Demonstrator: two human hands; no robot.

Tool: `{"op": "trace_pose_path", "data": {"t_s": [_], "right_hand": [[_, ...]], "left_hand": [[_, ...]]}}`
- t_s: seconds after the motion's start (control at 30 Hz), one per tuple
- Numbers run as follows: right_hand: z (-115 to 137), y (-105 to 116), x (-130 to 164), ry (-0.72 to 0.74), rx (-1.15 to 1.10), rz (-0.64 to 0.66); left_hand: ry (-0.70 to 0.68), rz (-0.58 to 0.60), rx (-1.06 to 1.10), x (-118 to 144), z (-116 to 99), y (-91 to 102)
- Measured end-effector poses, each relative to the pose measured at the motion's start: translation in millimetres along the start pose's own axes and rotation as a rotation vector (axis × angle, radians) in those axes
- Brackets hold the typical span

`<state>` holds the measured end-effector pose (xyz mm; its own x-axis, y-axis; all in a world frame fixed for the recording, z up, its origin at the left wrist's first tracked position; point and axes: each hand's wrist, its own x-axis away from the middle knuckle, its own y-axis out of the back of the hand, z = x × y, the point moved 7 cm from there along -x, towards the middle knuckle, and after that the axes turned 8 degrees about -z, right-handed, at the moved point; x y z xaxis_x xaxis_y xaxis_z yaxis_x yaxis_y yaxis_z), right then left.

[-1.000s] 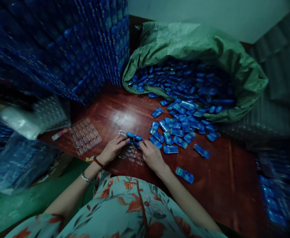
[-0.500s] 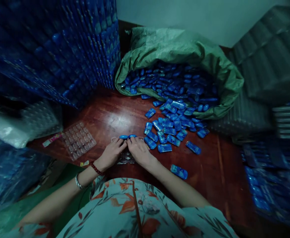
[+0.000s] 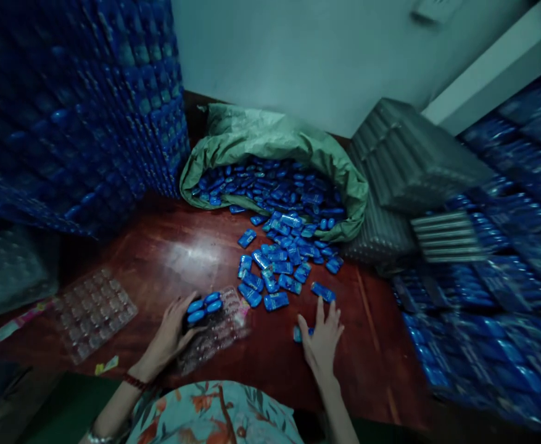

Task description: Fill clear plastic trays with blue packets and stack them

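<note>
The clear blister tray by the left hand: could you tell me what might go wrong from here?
The clear blister tray lies near the table's front edge, held only by the left hand; a nudge might tip out its three blue pieces. The right hand covers a loose blue piece and could knock the neighbouring pile about.

On a reddish-brown wooden table (image 3: 177, 246), the left hand (image 3: 171, 336) rests on a clear plastic blister tray (image 3: 219, 327) that holds 3 glossy blue oval capsules (image 3: 204, 306) at its far end. The right hand (image 3: 322, 339) lies flat, fingers spread, over a small blue rectangular packet (image 3: 298, 333). Beyond the hands, a loose heap of blue packets (image 3: 279, 265) spills from an open green woven sack (image 3: 270, 139). Another clear tray (image 3: 93, 311), unfilled, lies to the left. Stacks of filled blue trays (image 3: 76, 105) rise on the left.
</note>
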<state>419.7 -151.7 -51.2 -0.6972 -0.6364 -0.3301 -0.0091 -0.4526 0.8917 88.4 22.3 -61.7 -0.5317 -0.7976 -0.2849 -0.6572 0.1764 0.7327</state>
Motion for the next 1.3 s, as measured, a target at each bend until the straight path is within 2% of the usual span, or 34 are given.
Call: {"op": "trace_pose_path", "data": {"t_s": [0.1, 0.2, 0.33, 0.4, 0.43, 0.5, 0.53, 0.57, 0.63, 0.7, 0.73, 0.8, 0.87, 0.93, 1.0, 1.1, 1.2, 1.27, 1.3], "right_hand": [[25.9, -27.4, -42.5, 0.017, -0.099, -0.004], [83.6, -52.6, -78.4, 0.119, -0.182, 0.001], [164.7, -80.7, -91.5, 0.194, -0.219, 0.063], [191.6, -89.3, -91.2, 0.228, -0.265, 0.115], [196.8, -89.1, -92.8, 0.242, -0.294, 0.113], [183.2, -77.0, -103.2, 0.227, -0.340, 0.017], [163.1, -65.7, -112.0, 0.175, -0.345, -0.077], [135.5, -52.1, -122.2, 0.096, -0.336, -0.191], [64.7, -25.9, -141.7, -0.190, -0.250, -0.405], [10.4, -12.2, -162.0, -0.324, -0.206, -0.457], [-7.6, -10.4, -172.4, -0.343, -0.200, -0.441], [-26.6, -13.6, -189.1, -0.347, -0.201, -0.388], [-26.8, -22.7, -197.4, -0.334, -0.209, -0.340], [-13.1, -34.2, -196.5, -0.303, -0.229, -0.309], [11.7, -47.0, -187.9, -0.239, -0.267, -0.281], [60.0, -65.2, -164.6, -0.109, -0.344, -0.236], [96.6, -75.3, -142.2, -0.001, -0.428, -0.199], [96.7, -74.0, -137.3, 0.001, -0.466, -0.212], [87.5, -71.2, -139.5, -0.031, -0.472, -0.239]], "left_hand": [[-0.088, 0.072, 0.041, 4.2, 12.9, -13.1], [-0.186, 0.148, 0.091, 5.9, 13.0, -17.4], [-0.241, 0.202, 0.157, 0.6, -16.0, -18.6], [-0.220, 0.251, 0.177, -1.5, -32.4, -19.3], [-0.205, 0.269, 0.180, -1.9, -37.3, -18.3], [-0.163, 0.231, 0.170, -4.6, -35.0, -10.2], [-0.120, 0.148, 0.156, -8.5, -26.5, -1.4], [-0.054, 0.028, 0.138, -14.2, -13.0, 10.2], [0.132, -0.245, 0.089, -27.6, 22.1, 35.6], [0.322, -0.414, 0.056, -45.0, 54.1, 50.7], [0.390, -0.430, 0.057, -56.8, 65.0, 51.4], [0.450, -0.376, 0.083, -85.2, 74.0, 41.9], [0.427, -0.299, 0.132, -113.6, 68.3, 24.3], [0.365, -0.262, 0.156, -135.7, 54.7, 5.9], [0.303, -0.247, 0.156, -148.7, 39.5, -11.0], [0.217, -0.217, 0.163, -153.1, 19.0, -29.8], [0.181, -0.225, 0.218, -146.9, 8.8, -32.4], [0.201, -0.290, 0.255, -141.4, 11.3, -24.2], [0.225, -0.336, 0.266, -138.9, 15.5, -18.7]]}}
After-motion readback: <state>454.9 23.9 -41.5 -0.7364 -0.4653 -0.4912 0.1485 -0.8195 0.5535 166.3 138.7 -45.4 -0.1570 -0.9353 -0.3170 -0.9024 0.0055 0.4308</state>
